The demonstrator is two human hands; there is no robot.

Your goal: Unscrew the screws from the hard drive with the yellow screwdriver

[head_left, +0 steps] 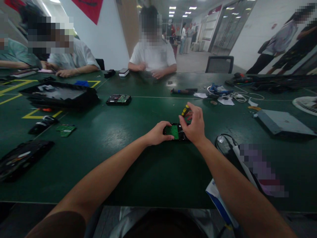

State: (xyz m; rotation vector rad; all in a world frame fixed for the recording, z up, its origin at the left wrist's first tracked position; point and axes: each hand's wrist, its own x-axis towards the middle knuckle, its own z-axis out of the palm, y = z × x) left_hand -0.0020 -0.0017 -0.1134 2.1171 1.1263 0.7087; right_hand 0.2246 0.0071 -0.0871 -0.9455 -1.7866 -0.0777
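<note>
A small black device with its green circuit board exposed point(173, 132) lies flat on the green table in front of me. My left hand point(159, 133) grips its left end, thumb along the near edge and fingers at the far side. Over the right end is my right hand point(194, 124), its fingers closed around a screwdriver with a yellow and black handle point(185, 110). The handle tilts up and to the right; the fingers and device hide the tip, so I cannot tell whether it touches a screw.
Left on the table point(119, 178) are a black tray point(59, 94), an opened device point(119, 99), loose green boards point(66, 130) and a black panel point(22, 158). To the right lie cables point(219, 90), a grey metal box point(284, 122) and a white fan point(307, 105). A person point(153, 54) sits opposite.
</note>
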